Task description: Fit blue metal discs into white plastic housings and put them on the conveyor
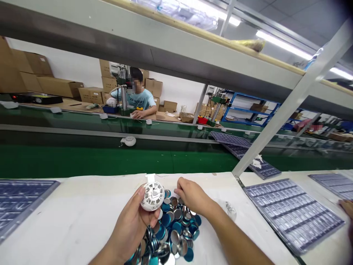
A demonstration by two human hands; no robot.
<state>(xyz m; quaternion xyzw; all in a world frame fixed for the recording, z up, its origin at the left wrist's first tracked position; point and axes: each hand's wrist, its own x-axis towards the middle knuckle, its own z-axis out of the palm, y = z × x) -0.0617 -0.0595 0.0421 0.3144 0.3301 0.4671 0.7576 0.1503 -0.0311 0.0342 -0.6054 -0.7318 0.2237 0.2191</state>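
Note:
My left hand (pixel 135 217) grips a round white plastic fan housing (pixel 153 195), its slotted face turned up toward me and a square tab at its top. Just right of it, my right hand (pixel 193 195) hovers at the upper edge of a heap of round metal discs (pixel 176 224), some silver and some blue. Its fingers are curled together, and whatever is between the fingertips is too hidden to make out. The heap spreads over the white tabletop (pixel 77 221) below both hands.
A green conveyor belt (pixel 82 158) runs behind the table, carrying another white housing (pixel 128 141). Compartment trays (pixel 295 213) lie at the right, and one tray (pixel 22 202) at the left. A slanted post (pixel 289 99) rises on the right. Across the belt sits a co-worker (pixel 140 95).

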